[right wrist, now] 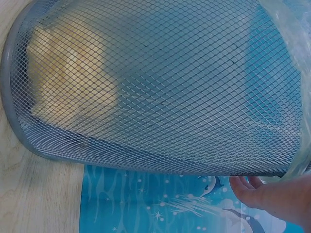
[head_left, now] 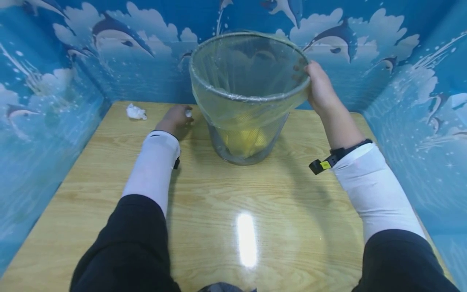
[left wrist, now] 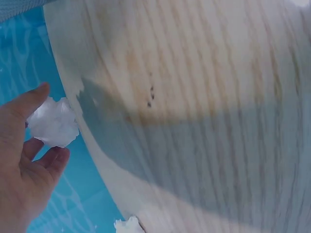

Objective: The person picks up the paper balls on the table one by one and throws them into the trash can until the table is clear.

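A grey wire-mesh wastebasket [head_left: 251,152] stands on the table, lined with a translucent yellow-green bag [head_left: 219,109] folded over its rim. My right hand [head_left: 321,87] grips the rim on the right, thumb outside and fingertips showing blurred through the bag. To the basket's left, my left hand [head_left: 176,119] holds a crumpled white paper ball [left wrist: 53,122] between thumb and fingers. A second crumpled white paper [head_left: 136,112] lies near the table's back left corner. Something pale yellow and bunched [right wrist: 70,73] shows through the mesh low in the basket; I cannot tell what it is.
The wood-grain table [head_left: 204,211] reaches back to a blue dolphin-print curtain [head_left: 146,61], which also closes off both sides. A bright light reflection [head_left: 247,239] lies on the tabletop near the front. Small dark specks [left wrist: 150,92] mark the wood beside the left hand.
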A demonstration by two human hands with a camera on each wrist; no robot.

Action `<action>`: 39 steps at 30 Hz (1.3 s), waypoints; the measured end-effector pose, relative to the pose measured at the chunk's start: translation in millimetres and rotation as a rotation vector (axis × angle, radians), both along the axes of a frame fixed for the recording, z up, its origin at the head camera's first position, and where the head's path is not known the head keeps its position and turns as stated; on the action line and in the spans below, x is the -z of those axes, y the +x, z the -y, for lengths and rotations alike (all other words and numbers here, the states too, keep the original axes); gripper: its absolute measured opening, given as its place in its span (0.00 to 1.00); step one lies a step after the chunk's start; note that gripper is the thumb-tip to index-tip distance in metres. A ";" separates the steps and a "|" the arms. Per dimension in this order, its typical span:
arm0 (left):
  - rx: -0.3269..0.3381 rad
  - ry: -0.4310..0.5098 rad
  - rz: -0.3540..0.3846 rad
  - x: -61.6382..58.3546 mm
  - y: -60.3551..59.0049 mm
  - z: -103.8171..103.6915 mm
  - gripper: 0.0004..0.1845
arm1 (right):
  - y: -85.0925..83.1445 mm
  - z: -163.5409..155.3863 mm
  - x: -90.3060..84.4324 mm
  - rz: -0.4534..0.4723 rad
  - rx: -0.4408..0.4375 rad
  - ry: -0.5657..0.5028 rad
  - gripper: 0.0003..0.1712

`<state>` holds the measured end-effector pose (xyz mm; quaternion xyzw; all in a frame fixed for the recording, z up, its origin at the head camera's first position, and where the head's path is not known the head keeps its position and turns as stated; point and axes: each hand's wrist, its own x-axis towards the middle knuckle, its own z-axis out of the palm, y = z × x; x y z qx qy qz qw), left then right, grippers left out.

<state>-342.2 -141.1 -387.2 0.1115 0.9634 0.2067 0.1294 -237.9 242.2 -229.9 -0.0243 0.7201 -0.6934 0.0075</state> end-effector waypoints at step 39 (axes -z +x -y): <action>-0.175 0.090 -0.166 -128.8 20.1 31.0 0.31 | 2.0 1.0 -1.0 0.015 0.003 0.001 0.30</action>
